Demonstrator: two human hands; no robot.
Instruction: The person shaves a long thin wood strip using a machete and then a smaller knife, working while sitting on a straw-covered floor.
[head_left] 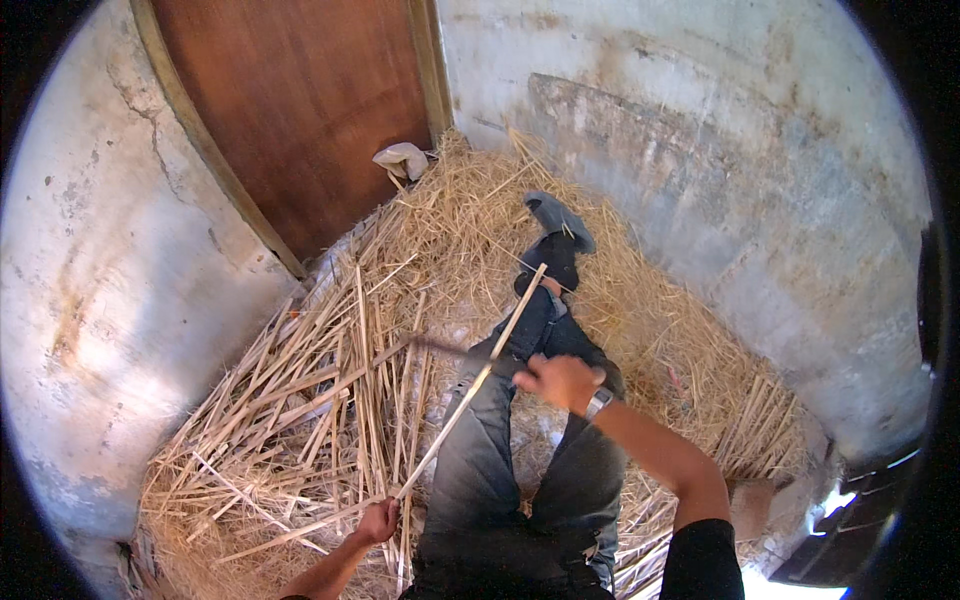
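A long pale strip of split bamboo (462, 405) slants up across my outstretched legs. My left hand (379, 520) is closed around it low down, and its lower end pokes out past that hand to the left. Above my thighs, my right hand (562, 383), with a watch (598, 403) on its wrist, is closed on a knife. The knife's dark blade (455, 350), smeared by motion, points left and crosses the strip at its upper part. Its handle is mostly hidden in my fist.
Many split strips (345, 390) lie heaped at my left, and more (760, 430) lie at the right. Fine shavings (465, 205) cover the floor around my shoes. A brown door (300, 100), a whitish bag (402, 160) and stained walls (720, 170) bound the corner.
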